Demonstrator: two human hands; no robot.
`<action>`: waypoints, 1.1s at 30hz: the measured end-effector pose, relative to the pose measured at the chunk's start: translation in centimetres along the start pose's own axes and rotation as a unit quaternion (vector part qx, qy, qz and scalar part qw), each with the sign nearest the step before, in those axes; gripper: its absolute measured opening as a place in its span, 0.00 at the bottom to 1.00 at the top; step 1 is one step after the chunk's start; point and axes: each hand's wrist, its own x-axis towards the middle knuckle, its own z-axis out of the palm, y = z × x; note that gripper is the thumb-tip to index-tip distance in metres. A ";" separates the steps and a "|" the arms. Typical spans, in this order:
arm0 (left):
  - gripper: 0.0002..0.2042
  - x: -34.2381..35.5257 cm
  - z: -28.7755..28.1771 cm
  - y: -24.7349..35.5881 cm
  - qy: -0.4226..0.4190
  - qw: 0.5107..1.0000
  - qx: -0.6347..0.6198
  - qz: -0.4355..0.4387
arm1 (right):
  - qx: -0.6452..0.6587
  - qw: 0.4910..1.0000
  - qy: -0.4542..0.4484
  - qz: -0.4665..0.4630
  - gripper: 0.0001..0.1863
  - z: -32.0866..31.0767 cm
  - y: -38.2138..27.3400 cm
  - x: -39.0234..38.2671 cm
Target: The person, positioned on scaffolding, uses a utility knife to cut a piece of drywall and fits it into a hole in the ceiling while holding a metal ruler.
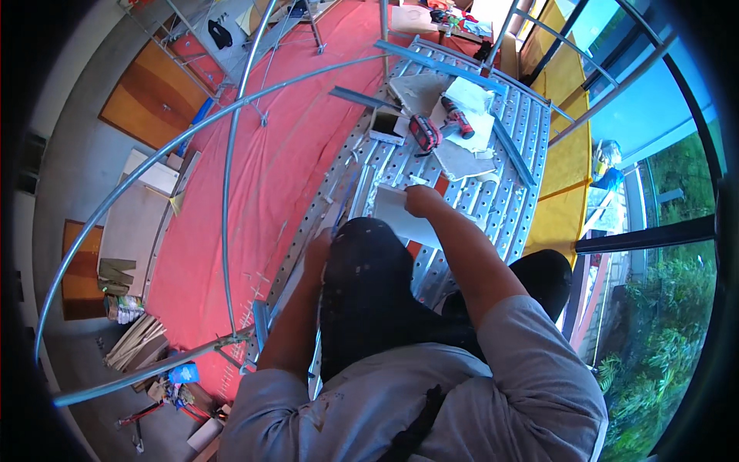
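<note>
White board (pixel 394 206) is held, seemingly unfinished: right hand (pixel 421 202) pinches its one-o'clock edge; left hand (pixel 316 251), can't tell.

Daylit room around a red floor sheet

Red sheet (pixel 188 246) covers much of the floor, wrinkled. Left of sheet: grey floor (pixel 81 343); two orange-brown wood-toned panels (pixel 150 92), unclear whether doors. By sheet's left edge: pale board (pixel 137 231), possibly a bench top. Well right of sheet: yellow sheeting (pixel 562 212), then tall window (pixel 677 165) crossed by dark frame bar (pixel 647 235). Green foliage (pixel 662 331) outside. Strong bluish daylight on window side; dimmer left of sheet.
</note>
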 end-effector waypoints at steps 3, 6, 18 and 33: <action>0.14 -0.2 -0.4 1.2 -0.009 0.999 0.040 -0.033 | 0.005 1.000 -0.003 -0.012 0.18 1.9 -1.8 0.8; 0.11 0.9 0.2 1.0 -0.012 0.996 0.073 -0.048 | 0.018 0.999 0.035 0.018 0.20 2.5 -3.3 1.4; 0.10 6.3 4.9 -0.1 -0.023 0.993 0.112 -0.023 | 0.065 0.994 0.050 0.078 0.25 1.1 -7.0 4.9; 0.10 8.8 7.1 1.9 -0.037 0.986 0.162 -0.009 | 0.048 0.993 0.083 0.072 0.22 1.2 -4.8 7.2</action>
